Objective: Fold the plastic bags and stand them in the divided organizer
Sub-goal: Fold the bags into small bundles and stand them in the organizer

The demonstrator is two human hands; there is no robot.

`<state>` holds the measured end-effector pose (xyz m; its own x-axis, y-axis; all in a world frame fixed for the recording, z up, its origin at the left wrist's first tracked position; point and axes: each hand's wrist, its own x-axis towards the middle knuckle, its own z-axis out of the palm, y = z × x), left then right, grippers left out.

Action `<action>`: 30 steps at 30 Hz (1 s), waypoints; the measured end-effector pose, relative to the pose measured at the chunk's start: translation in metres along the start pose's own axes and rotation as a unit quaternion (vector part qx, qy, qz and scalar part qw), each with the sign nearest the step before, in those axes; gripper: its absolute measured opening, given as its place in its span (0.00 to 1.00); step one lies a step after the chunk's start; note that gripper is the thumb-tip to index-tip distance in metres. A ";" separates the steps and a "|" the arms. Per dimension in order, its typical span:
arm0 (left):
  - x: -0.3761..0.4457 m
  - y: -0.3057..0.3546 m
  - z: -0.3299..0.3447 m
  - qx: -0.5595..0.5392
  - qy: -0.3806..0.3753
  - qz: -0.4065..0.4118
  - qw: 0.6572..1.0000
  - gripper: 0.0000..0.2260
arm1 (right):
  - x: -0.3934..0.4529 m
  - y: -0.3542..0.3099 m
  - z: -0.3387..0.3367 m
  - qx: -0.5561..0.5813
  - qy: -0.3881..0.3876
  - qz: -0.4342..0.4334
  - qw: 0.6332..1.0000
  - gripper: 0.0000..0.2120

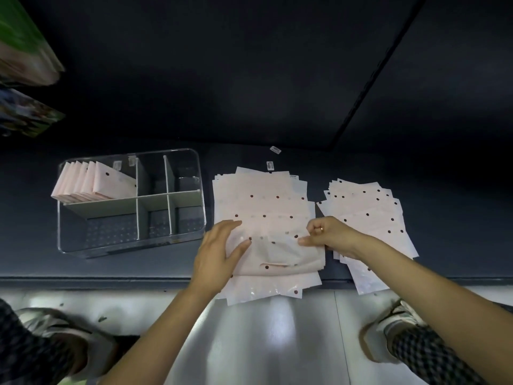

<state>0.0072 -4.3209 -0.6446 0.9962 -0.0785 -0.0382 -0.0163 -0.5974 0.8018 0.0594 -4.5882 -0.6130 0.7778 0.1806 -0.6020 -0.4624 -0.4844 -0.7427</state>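
Hands [219, 251] [327, 234] flat and pinching on bag [280, 254]

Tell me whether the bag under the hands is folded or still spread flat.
Partly folded: the bag is doubled over on the flat stack, left hand pressing it, right hand pinching its edge.

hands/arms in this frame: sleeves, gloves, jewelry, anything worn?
Both forearms are bare, with no sleeves in view, no gloves and no watch or wristband. The right hand has a thin ring on one of its fingers. The left hand wears nothing.
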 end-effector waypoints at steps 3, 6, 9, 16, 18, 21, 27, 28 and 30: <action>0.002 -0.009 0.000 -0.031 -0.094 -0.069 0.993 0.20 | -0.013 0.014 0.003 0.004 -0.083 0.000 0.997 0.12; 0.000 -0.015 -0.002 -0.046 -0.202 -0.076 0.975 0.12 | -0.026 0.027 0.006 -0.048 -0.134 -0.011 0.990 0.05; -0.006 -0.017 -0.006 0.023 -0.274 -0.036 0.961 0.05 | -0.034 0.040 0.009 -0.155 -0.145 -0.013 0.977 0.15; -0.023 -0.005 -0.020 0.040 -0.488 -0.071 0.869 0.10 | -0.041 0.040 0.003 -0.115 -0.092 -0.048 0.988 0.16; -0.022 0.001 -0.022 0.033 -0.446 -0.079 0.891 0.15 | -0.038 0.033 0.001 -0.100 -0.044 -0.074 0.991 0.15; -0.019 0.009 -0.021 0.034 -0.268 -0.038 0.962 0.15 | -0.027 0.020 -0.003 -0.094 0.051 -0.111 0.988 0.13; -0.024 0.018 -0.005 0.156 -0.036 0.192 0.968 0.10 | 0.016 -0.012 -0.013 -0.106 0.188 -0.135 0.967 0.08; -0.024 0.017 -0.001 0.174 -0.022 0.218 0.960 0.11 | 0.025 -0.017 -0.014 -0.113 0.206 -0.134 0.963 0.07; -0.023 0.013 0.010 0.228 -0.027 0.242 0.943 0.18 | 0.044 -0.024 -0.017 -0.127 0.234 -0.129 0.955 0.07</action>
<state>-0.0170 -4.3346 -0.6390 0.8564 -0.4639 0.2264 -0.5161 -0.7602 0.3945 0.1120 -4.5837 -0.6170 0.9845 -0.0521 -0.1676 -0.1580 -0.6786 -0.7173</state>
